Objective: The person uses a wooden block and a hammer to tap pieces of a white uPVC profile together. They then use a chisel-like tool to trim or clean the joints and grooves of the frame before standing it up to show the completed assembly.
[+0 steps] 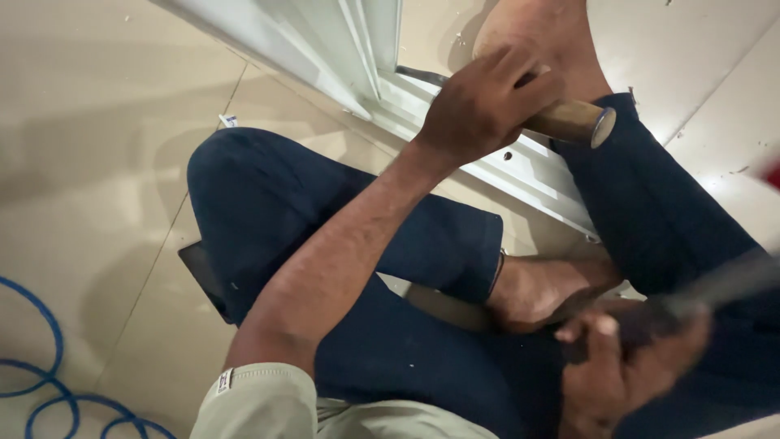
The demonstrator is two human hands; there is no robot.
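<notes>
**Floor-level work on a white frame rail — hands, tools, surroundings**

Item 1. Left hand (487, 102), at 12 o'clock: clenched round a wooden-handled tool (569, 120), seemingly a chisel, its metal-capped butt pointing toward 3 o'clock. The dark blade (421, 76) runs toward 10 o'clock and meets the white frame rail (520, 175) where an upright section joins it.

Item 2. Right hand (621, 366), at 5 o'clock: closed on a dark handle, blurred by motion; a grey shaft (723, 284) streaks out toward 3 o'clock. Probably a hammer, though the head is out of view.

Item 3. The rail lies diagonally from 11 to 4 o'clock, pinned under a bare foot (532, 32) at 12 o'clock; a small hole shows in it just below the left hand.

Item 4. Legs in dark blue trousers (325, 219), centre; a second foot (540, 289) tucked beneath the knee.

Item 5. Blue cable (41, 366) coiled at 8 o'clock on the beige tiled floor (97, 162).

Handling note — judged, not seen: keep the blade seated in the joint and the grip firm; strike the butt squarely, clear of the knuckles; keep the foot's weight on the rail so it cannot skid
</notes>
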